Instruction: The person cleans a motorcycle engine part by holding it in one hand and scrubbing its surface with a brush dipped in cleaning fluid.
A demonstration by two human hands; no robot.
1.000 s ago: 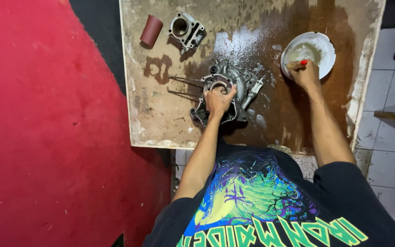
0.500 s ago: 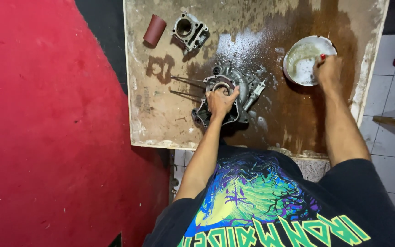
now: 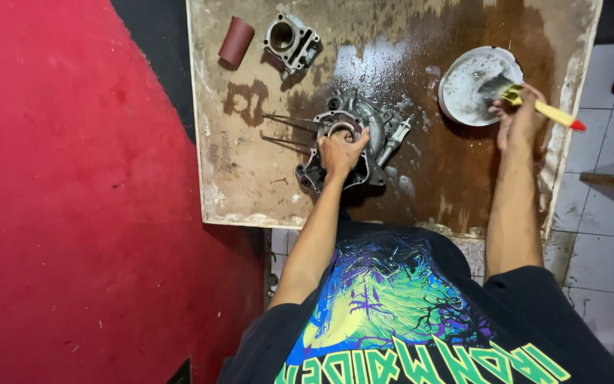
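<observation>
Left hand grips the engine case, right hand holds a paintbrush over the bowl; risk: drips, case sliding on the wet board.

Board: wooden, stained, sitting wet & dark thru centre/right | engine case lying mid-board w/ studs pointing left | cylinder block resting top, near centre-left | maroon roll lying just beside it, left | white bowl sitting top right | all apart, none touching.
</observation>
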